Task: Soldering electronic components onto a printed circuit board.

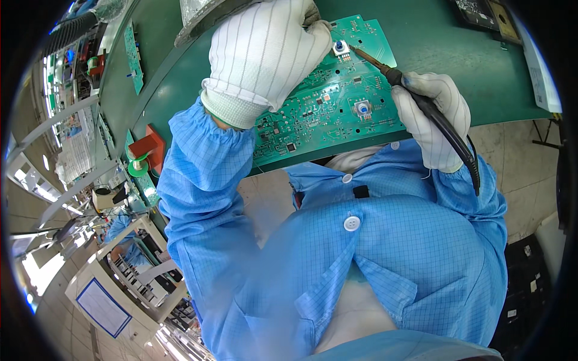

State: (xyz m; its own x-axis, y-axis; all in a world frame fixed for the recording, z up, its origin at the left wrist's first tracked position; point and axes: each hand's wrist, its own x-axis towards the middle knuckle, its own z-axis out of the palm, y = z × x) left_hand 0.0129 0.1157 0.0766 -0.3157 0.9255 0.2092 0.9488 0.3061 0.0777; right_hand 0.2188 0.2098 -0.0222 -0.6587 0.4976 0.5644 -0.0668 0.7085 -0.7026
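A green circuit board [325, 117] lies on the green table in front of me. Two small square parts with blue centres are on it, an upper one [341, 48] and a lower one [362, 109]. My right hand [442, 102], in a white striped glove, is closed around the black handle of a soldering iron [428, 108]. The iron's tip reaches the upper part's right side. Over the board's upper left is my gloved left hand [262, 57], its fingers pinched just beside that same part. Whatever they hold is too small or hidden to make out.
A grey curved metal piece [205, 21] stands beyond my left hand. To the left are a green spool [138, 166] on a red stand [150, 144] and another circuit board [133, 57]. A black device [478, 15] and a white box [540, 72] sit at the right.
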